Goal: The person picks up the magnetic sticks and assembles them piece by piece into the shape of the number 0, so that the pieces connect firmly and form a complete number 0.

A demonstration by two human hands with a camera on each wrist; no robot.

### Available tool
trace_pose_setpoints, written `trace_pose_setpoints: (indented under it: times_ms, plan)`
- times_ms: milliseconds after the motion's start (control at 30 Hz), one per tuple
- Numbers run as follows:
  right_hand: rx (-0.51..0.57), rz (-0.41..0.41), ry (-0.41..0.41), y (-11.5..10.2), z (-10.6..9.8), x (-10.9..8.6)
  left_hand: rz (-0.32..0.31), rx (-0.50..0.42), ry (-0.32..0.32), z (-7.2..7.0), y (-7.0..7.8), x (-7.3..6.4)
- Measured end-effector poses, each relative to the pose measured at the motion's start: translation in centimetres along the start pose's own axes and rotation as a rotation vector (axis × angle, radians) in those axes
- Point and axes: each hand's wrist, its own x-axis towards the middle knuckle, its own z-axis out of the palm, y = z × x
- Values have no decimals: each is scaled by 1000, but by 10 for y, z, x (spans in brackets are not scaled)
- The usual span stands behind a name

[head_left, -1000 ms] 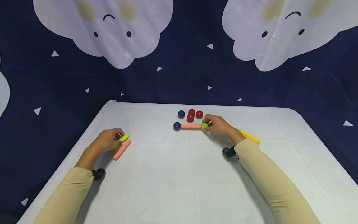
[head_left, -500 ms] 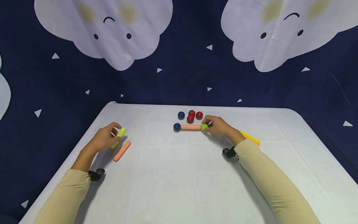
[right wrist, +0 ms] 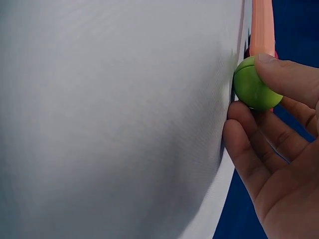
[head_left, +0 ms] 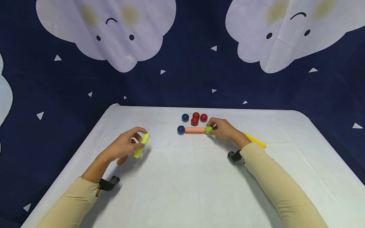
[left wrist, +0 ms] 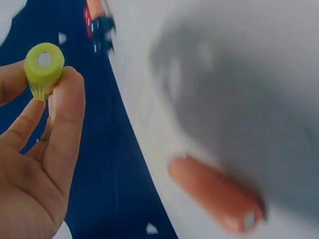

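Note:
My left hand (head_left: 125, 145) pinches a yellow-green rod (head_left: 141, 145) between thumb and fingertips, raised over the table. In the left wrist view a pale round spot shows on the near end of that rod (left wrist: 44, 62). Below this hand lies an orange rod (head_left: 122, 159), partly hidden by it. My right hand (head_left: 223, 128) pinches a green ball (head_left: 208, 130) at the right end of a salmon rod (head_left: 195, 130). A dark blue ball (head_left: 181, 129) sits at that rod's left end. The right wrist view shows thumb and fingers around the green ball (right wrist: 256, 84).
Behind the joined piece lie several red balls (head_left: 195, 121) in a cluster and a loose dark blue ball (head_left: 185, 117). A yellow rod (head_left: 255, 140) and a salmon rod lie partly behind the right forearm. The white table (head_left: 176, 190) meets a dark blue cloud-patterned cloth (head_left: 182, 82).
My left hand has lifted the yellow-green rod off the table and carried it to the right, passing over the orange rod. The right hand stays on the green ball.

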Motion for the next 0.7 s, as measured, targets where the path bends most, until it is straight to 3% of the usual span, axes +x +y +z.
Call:
trace_pose_setpoints:
  times_ms: [200,500,700]
  plan:
    - [-3,-18,1,3,-1,0,-8,-48,-66,24,10,6]
    - [-24,-24,10,1,-1,1,-51,-45,-31,42,16,19]
    - [-41,-20,0,0,-1,1,-61,-119,-38,52,16,30]
